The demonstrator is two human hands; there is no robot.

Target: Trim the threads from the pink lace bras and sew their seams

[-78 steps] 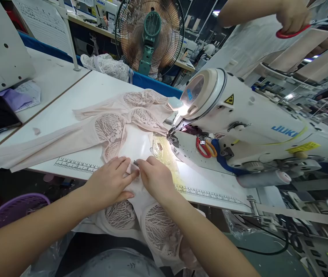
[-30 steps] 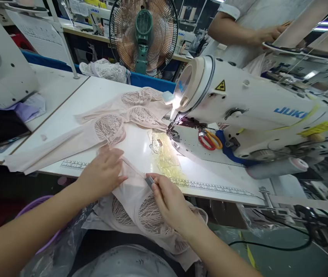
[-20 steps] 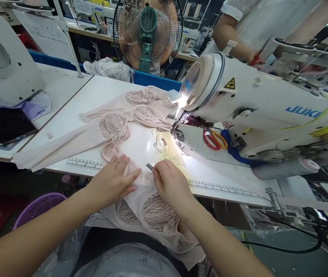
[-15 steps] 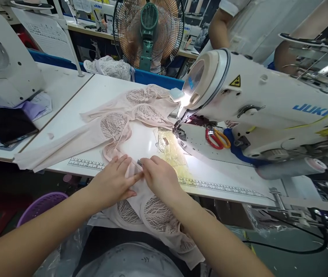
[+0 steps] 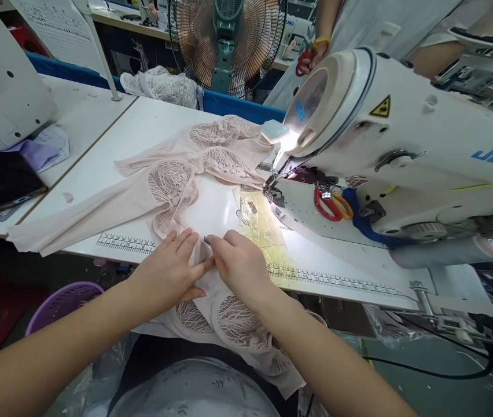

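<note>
A string of pale pink bras with lace cups (image 5: 170, 180) stretches from the sewing machine's needle area (image 5: 272, 188) across the table and over its front edge onto my lap. Near that edge, my left hand (image 5: 176, 267) grips the bra fabric, its fingers partly spread over it. Close against its fingertips, my right hand (image 5: 240, 263) is closed in a pinch around a small dark metal tool (image 5: 206, 240). Most of this tool is hidden in the fist, so its kind cannot be made out. A bit of fabric rises between the two hands.
Red-and-orange-handled scissors (image 5: 332, 204) lie by the white sewing machine (image 5: 424, 133). A ruler strip (image 5: 337, 279) runs along the front edge. A fan (image 5: 224, 49) stands behind. Beyond the machine, a co-worker's hand (image 5: 315, 57) holds scissors. A purple basket (image 5: 62, 304) sits below left.
My view has tipped slightly, shifting the machine right and the background up. The dark tool tip has shifted slightly within the fabric at my fingertips. The co-worker's hand with scissors has come into sight.
</note>
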